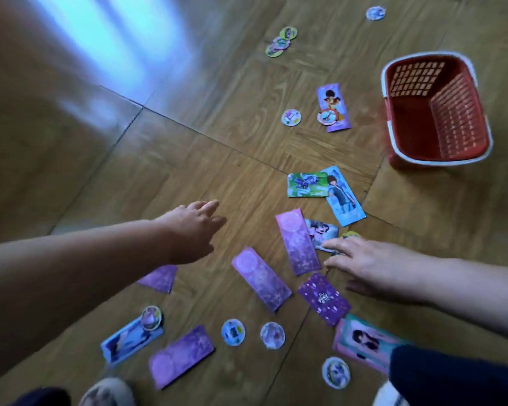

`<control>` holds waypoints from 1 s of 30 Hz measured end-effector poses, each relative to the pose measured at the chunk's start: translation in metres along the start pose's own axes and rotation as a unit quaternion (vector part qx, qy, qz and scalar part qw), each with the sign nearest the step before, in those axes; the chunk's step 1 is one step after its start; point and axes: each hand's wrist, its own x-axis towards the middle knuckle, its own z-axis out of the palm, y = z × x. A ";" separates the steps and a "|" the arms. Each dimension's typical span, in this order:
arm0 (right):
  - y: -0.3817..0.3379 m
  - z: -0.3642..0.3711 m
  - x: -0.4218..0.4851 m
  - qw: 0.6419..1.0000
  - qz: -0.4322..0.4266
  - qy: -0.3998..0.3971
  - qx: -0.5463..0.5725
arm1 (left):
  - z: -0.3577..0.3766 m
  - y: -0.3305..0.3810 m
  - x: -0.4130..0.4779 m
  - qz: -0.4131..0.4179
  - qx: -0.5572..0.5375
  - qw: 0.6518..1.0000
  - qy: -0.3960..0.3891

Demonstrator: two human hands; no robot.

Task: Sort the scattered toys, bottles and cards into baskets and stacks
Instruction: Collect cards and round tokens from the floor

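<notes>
Forearms (71, 273) are seen bare behind the left grip (192, 230) and right grip (364, 263); dark navy fabric (452, 376) is spotted below the right grip, and pale slippers (109, 392) are worn.

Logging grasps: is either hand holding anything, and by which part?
Nothing is held. The left hand is open above the floor; the right hand is open, its fingertips at the edge of a picture card.
</notes>
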 end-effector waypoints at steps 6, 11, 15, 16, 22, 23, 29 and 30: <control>-0.039 -0.035 0.043 0.993 -0.077 -0.036 -0.076 | 0.048 -0.053 -0.038 0.037 0.019 0.999 0.007; -0.109 -0.003 0.082 0.988 -0.120 0.021 -0.091 | 0.113 -0.083 -0.039 -0.006 -0.056 0.998 0.029; -0.193 0.053 0.133 0.993 -0.109 0.001 -0.039 | 0.145 -0.106 -0.067 0.067 -0.064 0.989 0.113; -0.216 0.066 0.152 0.996 -0.086 0.005 -0.010 | 0.155 -0.112 -0.076 0.077 -0.079 0.986 0.128; -0.279 0.100 0.200 0.998 0.063 -0.004 0.016 | 0.246 -0.085 -0.125 0.076 -0.130 0.987 0.049; -0.276 0.098 0.202 0.993 0.103 -0.051 0.030 | 0.258 -0.083 -0.126 0.080 -0.139 0.986 0.046; -0.245 0.050 0.219 0.949 0.279 -0.139 0.052 | 0.269 -0.112 -0.104 0.079 -0.128 0.979 0.135; -0.243 0.046 0.221 0.952 0.269 -0.141 0.048 | 0.265 -0.122 -0.098 0.069 -0.135 0.978 0.143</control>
